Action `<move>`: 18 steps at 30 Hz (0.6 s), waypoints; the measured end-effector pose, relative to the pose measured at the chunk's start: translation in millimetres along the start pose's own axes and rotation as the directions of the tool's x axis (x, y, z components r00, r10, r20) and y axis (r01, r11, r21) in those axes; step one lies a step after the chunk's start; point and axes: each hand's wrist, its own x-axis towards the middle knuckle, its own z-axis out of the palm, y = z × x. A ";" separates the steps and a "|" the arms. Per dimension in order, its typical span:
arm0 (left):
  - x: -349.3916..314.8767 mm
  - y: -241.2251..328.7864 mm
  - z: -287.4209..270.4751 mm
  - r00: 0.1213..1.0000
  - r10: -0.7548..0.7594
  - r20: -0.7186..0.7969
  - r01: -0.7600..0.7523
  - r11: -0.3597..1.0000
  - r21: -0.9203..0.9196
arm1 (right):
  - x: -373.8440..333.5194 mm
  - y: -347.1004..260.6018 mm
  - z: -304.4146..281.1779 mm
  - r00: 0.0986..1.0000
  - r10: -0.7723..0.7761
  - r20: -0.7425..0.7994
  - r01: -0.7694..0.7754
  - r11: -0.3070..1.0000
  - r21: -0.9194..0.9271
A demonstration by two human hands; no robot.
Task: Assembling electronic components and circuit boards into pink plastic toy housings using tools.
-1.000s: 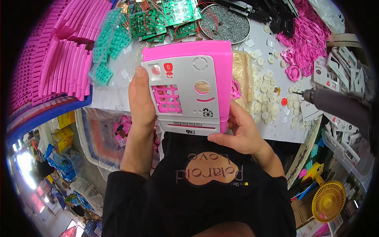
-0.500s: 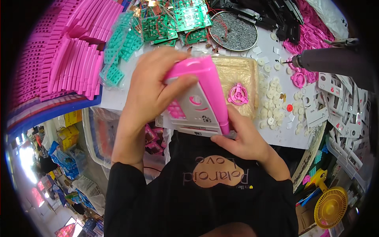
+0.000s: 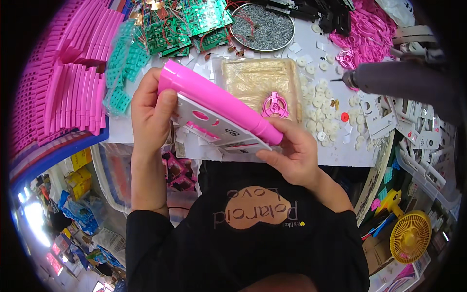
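Between both hands I hold a pink plastic toy casing [image 3: 221,104] with a white faceplate [image 3: 214,127] on the side toward me. It is tilted, its upper end to the left and its lower end to the right. My left hand [image 3: 154,104] grips the left end, thumb over the edge of the faceplate. My right hand [image 3: 294,153] pinches the right end between thumb and fingers. Just beyond the casing, a pink ring-shaped part [image 3: 275,105] lies on a tan, film-wrapped pad [image 3: 260,78].
Stacked pink casings [image 3: 73,97] and teal keypads [image 3: 116,82] are at left. Green circuit boards [image 3: 168,34] and a round tray of screws [image 3: 262,44] lie at the back. White discs [image 3: 318,109], an electric screwdriver [image 3: 379,78] and white faceplates [image 3: 418,121] are at right.
The casing has turned from steep to a flatter slant, its upper end swinging left and toward me with my left hand. My right hand keeps its grip. The whole view has shifted slightly.
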 end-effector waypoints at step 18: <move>-19.3 -46.8 -12.7 0.997 -0.078 0.024 0.079 0.996 -0.033 | 10.9 -10.5 3.6 0.982 -0.170 0.077 0.186 0.931 -0.315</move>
